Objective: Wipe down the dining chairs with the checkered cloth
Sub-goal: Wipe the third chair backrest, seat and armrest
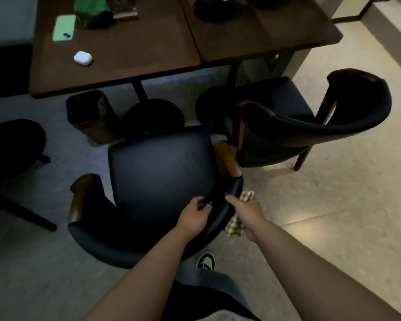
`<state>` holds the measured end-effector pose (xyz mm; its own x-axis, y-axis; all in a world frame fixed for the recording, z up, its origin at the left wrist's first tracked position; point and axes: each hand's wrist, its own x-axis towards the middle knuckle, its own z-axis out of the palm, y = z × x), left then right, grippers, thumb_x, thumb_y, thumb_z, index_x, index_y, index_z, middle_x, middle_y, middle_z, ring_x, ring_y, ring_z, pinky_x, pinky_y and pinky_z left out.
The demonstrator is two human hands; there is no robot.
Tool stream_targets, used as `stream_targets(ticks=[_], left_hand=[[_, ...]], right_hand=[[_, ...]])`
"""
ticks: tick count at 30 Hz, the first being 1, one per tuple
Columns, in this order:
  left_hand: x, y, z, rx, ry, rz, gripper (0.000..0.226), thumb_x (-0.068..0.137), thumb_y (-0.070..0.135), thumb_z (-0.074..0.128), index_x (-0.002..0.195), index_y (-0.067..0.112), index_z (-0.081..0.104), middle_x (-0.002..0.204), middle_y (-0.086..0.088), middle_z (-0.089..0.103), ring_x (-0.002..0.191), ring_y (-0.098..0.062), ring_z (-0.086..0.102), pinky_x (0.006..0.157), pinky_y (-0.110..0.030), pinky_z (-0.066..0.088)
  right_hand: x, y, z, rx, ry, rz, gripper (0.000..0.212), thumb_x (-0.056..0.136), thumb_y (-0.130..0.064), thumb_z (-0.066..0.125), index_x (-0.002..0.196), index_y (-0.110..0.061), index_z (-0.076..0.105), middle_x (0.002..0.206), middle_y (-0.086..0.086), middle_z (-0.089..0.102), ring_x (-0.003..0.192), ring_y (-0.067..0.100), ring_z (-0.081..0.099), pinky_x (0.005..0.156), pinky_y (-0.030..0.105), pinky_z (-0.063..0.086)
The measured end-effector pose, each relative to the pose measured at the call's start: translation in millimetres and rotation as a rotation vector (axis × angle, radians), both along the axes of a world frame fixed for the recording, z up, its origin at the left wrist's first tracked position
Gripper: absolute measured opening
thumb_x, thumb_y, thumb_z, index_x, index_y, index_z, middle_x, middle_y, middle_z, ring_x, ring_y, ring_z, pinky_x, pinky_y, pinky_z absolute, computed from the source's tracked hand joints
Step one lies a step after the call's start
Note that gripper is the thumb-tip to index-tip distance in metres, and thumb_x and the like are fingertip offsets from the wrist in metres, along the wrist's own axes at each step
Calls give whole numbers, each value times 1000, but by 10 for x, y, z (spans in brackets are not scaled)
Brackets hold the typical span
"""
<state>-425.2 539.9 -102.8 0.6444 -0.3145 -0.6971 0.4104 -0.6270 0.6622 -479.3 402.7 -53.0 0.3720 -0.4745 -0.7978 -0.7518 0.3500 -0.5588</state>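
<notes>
A person stands behind a dark padded dining chair with a curved backrest and brown wooden arm ends (158, 172); its seat faces away, toward a dark brown wooden table (116, 54). The left hand (193, 216) curls its fingers over the inner side of the backrest's top rail. The right hand (245, 210) presses a beige-and-green checkered cloth (236, 225) against the rail's outer side, fingers closed around it. The cloth hangs bunched, its long axis running up and down beneath the hand. A second matching chair (310, 121) stands to the right.
</notes>
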Motion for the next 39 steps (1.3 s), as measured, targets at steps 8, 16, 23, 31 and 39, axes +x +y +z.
stream_targets(ticks=[8, 16, 23, 31, 39], left_hand=[[229, 211, -16, -20, -67, -76, 38, 91, 46, 60, 127, 36, 62, 121, 14, 62, 105, 1, 55, 73, 1, 35], [564, 245, -48, -27, -86, 39, 42, 83, 41, 71, 123, 29, 67, 115, 11, 68, 95, 8, 60, 71, 3, 39], [897, 211, 0, -1, -190, -32, 33, 86, 44, 65, 117, 34, 70, 115, 12, 69, 91, 10, 57, 70, 7, 35], [1348, 125, 55, -27, -297, -168, 42, 90, 45, 62, 128, 29, 63, 128, 6, 64, 116, -3, 57, 95, -12, 43], [1633, -89, 92, -33, -345, -181, 44, 94, 44, 56, 133, 25, 60, 133, 4, 61, 120, -6, 55, 90, -4, 33]], right_hand=[[240, 75, -70, 127, -100, -57, 19, 89, -18, 65, 107, -11, 64, 100, 13, 71, 91, 30, 68, 86, 45, 55], [628, 50, -100, 110, -87, -18, 23, 91, -18, 63, 113, -13, 61, 102, 10, 70, 92, 29, 67, 83, 43, 55], [1026, 15, -152, 99, -77, -17, 24, 91, -19, 62, 114, -13, 60, 103, 9, 69, 93, 28, 66, 85, 41, 54], [1633, 46, -187, -17, -27, -36, 30, 92, -14, 56, 122, -13, 53, 112, 13, 64, 100, 34, 62, 93, 50, 50], [2009, -150, -78, -110, -17, 41, 36, 94, -11, 54, 129, -14, 46, 120, 11, 59, 110, 31, 56, 101, 46, 45]])
